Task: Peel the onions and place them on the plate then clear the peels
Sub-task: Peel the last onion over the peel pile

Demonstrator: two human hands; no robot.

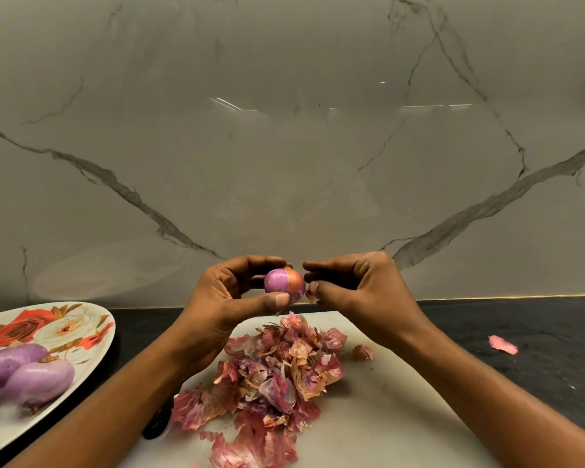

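the left hand (227, 305) has its fingers curled round a half-peeled onion (284, 285), held up over the peel pile (274, 376) so scraps drop onto the cutting board (385, 400). the right hand (355, 285) pinches at the dry skin. peeled onions (27, 369) wait on the plate (92, 319) at left, within easy reach.

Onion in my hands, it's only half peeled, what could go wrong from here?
1. The onion is pinched in the air by the left hand while the right hand picks at its remaining dry skin; it could slip and fall into the peel pile.
2. A stray peel already lies off the cutting board on the dark counter; more may scatter there and get missed when clearing.
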